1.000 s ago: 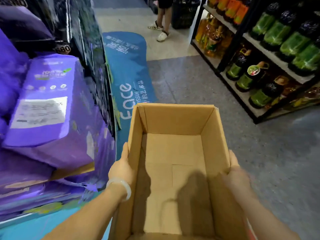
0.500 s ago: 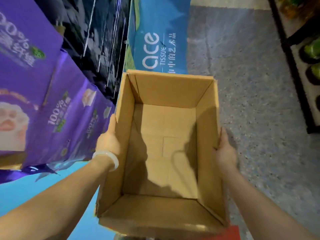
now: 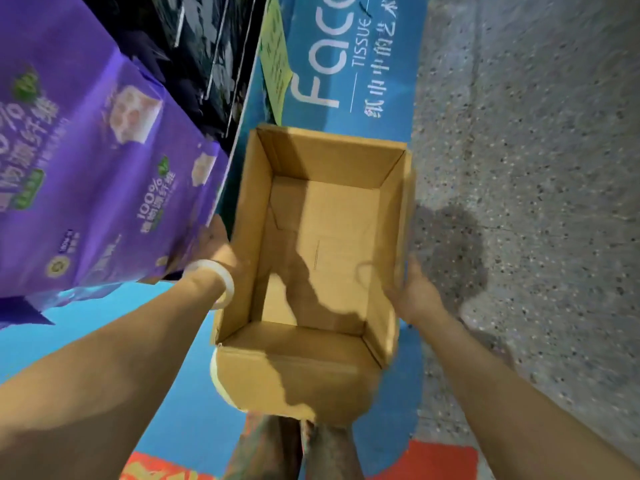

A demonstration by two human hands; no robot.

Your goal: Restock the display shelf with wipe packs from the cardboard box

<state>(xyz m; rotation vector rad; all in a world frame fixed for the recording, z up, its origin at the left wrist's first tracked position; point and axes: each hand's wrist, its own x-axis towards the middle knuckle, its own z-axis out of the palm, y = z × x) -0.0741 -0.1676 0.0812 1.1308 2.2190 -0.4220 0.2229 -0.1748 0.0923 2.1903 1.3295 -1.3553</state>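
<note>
Now my left hand [image 3: 216,249] and right hand [image 3: 412,292] clamp the empty cardboard box [image 3: 311,258] between them; restocking looks finished, so next I set it aside.

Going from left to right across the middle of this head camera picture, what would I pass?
Purple tissue packs → left hand with pale bangle → open, empty brown cardboard box → right hand → grey speckled floor.

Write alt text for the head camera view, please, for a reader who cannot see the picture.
Seen from above, an empty open cardboard box is held by its long sides between the left hand, which wears a pale bangle, and the right hand. Purple packs are stacked at the left. Below lie a blue floor sticker and grey speckled floor.
</note>
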